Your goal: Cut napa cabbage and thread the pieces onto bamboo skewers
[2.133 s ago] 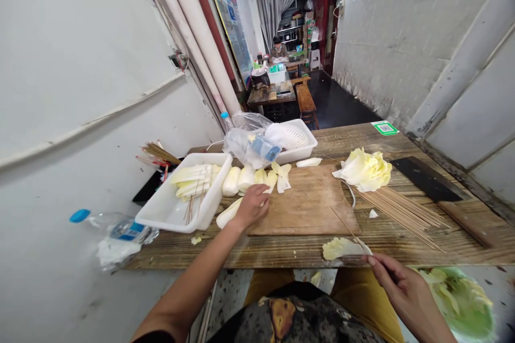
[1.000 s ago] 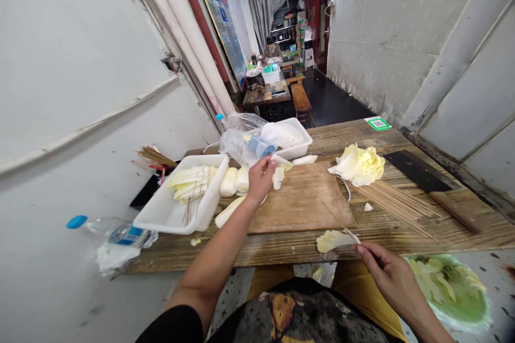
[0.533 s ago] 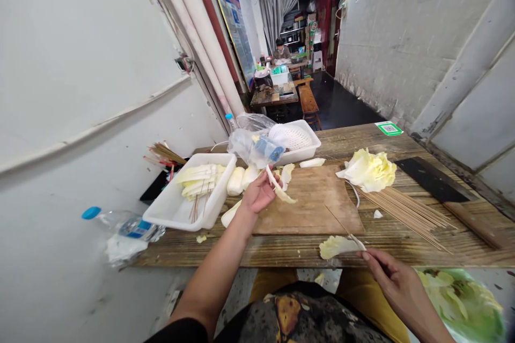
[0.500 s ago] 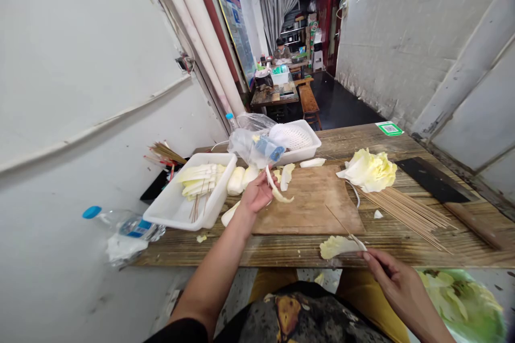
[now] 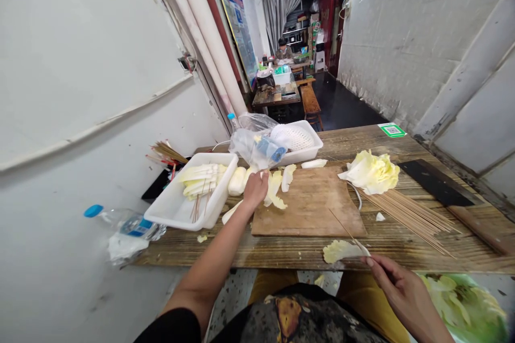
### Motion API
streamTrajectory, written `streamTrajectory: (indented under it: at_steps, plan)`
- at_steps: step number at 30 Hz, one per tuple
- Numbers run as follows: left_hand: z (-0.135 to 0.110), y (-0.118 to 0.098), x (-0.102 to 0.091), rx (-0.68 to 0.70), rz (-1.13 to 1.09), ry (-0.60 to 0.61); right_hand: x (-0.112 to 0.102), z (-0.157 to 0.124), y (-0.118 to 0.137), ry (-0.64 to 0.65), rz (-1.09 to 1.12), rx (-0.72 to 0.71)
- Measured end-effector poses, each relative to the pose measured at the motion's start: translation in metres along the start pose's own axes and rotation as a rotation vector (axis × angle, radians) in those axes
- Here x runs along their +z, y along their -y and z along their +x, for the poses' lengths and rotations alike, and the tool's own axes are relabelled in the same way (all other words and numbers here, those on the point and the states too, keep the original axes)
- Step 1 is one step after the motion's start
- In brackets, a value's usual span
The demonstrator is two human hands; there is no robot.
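My left hand (image 5: 256, 190) is above the left edge of the wooden cutting board (image 5: 309, 203), fingers closed. A white tip shows at its fingers, apparently the rib of a cabbage leaf, though my fingers hide most of it. Beside it, a pale yellow cabbage strip (image 5: 274, 188) hangs over or lies on the board; which, I cannot tell. At the table's front edge, my right hand (image 5: 396, 281) pinches the white end of another cabbage leaf (image 5: 340, 251). A thin bamboo skewer (image 5: 341, 225) runs through or along that end and points up and left.
A white tray (image 5: 161, 214) of skewered cabbage stands left, near a plastic bottle (image 5: 132, 225). Another white tray (image 5: 317, 147) with bagged things is behind. Rightward are a cabbage head (image 5: 372, 172), loose skewers (image 5: 406, 217) and a cleaver (image 5: 436, 182). A person (image 5: 284, 51) sits far back.
My left hand has turned over from palm up and moved slightly, its fingers closing. The cabbage strip it held outward now shows beside it, lower left. My right hand is nearly still.
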State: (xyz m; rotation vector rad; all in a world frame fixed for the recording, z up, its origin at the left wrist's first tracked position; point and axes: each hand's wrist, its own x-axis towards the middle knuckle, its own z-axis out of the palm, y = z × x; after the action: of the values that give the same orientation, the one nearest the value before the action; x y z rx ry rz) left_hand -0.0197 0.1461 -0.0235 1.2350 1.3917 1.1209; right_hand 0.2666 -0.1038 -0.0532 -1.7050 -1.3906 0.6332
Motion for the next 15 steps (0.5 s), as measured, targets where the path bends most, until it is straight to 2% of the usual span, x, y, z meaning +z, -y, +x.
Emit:
streamTrajectory:
  at_steps: [4, 9, 15]
  plan:
    - [0.008, 0.013, 0.004, 0.014, 0.115, -0.105, -0.005, -0.004, -0.014, 0.026, -0.052, -0.006]
    - [0.010, 0.027, 0.005, -0.046, 0.161, -0.157, -0.008, -0.008, -0.033, 0.098, -0.077, -0.013]
    - [-0.015, 0.029, -0.010, 0.008, 0.342, -0.163, -0.006, -0.006, -0.034, 0.088, -0.077, -0.026]
